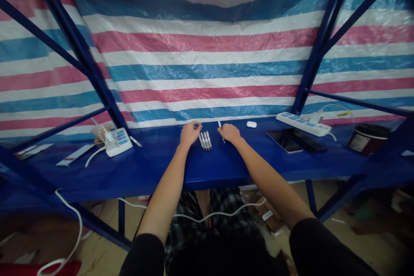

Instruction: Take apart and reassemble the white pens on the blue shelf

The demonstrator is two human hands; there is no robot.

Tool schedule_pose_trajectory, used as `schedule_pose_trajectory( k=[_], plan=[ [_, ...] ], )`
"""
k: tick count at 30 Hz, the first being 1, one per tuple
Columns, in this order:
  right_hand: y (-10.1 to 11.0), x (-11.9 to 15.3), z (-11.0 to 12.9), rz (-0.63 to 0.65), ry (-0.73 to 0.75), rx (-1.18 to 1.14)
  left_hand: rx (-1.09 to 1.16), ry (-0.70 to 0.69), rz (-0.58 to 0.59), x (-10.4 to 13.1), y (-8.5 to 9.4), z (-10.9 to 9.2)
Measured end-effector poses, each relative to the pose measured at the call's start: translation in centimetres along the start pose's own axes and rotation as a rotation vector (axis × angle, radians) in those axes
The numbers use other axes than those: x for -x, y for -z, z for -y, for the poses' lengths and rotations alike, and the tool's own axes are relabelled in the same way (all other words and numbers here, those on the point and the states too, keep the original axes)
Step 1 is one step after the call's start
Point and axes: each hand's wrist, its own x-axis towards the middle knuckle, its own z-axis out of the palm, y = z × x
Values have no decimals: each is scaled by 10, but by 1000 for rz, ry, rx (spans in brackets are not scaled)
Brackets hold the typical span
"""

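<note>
Several white-and-grey pens (205, 141) lie side by side in a neat row on the blue tabletop (155, 164), their dark ends toward me. Just left of their far ends is my left hand (189, 133), fingers curled and the tips brought together in a pinch; whatever is between them, if anything, is too small to make out. To the right of the row, my right hand (230, 133) is closed around a single white pen (219, 124). That pen points away from me, and its thin dark end shows below the fingers.
A white earbud case (251, 124), two phones (284, 141) and a power strip (304, 124) lie to the right, with a dark jar (368, 139) beyond. Leftward are another power strip (119, 141) with plugs and a loose pen (136, 141). A cable (210, 215) hangs below the front edge.
</note>
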Motion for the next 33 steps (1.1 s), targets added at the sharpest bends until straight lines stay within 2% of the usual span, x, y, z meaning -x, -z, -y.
schedule_pose_trajectory(
  k=[1, 3, 6, 8, 10, 13, 16, 21, 28, 33],
  plan=[
    [2, -1, -2, -12, -37, -41, 30, -67, 1, 1, -1, -2],
    [4, -2, -5, -21, -20, -185, 76, -214, -13, 6, -2, -8],
    [4, 1, -1, -17, 198, -378, 33, -401, -37, 11, -4, -16],
    [3, 4, 5, -1, 344, -460, 4, -457, -6, 12, -4, -18],
    [2, 6, 9, -17, 395, -532, 7, -466, 61, 10, -4, -18],
    [3, 4, 9, -18, 336, -609, 17, -434, 140, 8, -3, -17],
    [3, 0, 3, 68, 260, -636, 12, -409, 135, 8, -1, -18],
    [-1, 0, 1, 198, 260, -628, -34, -470, 140, 12, -5, -19],
    [6, 3, 5, 22, 445, -352, -41, -388, 192, 10, -5, -15],
    [13, 7, 7, -10, 475, -354, -6, -368, 229, 11, -3, -17]
  ],
)
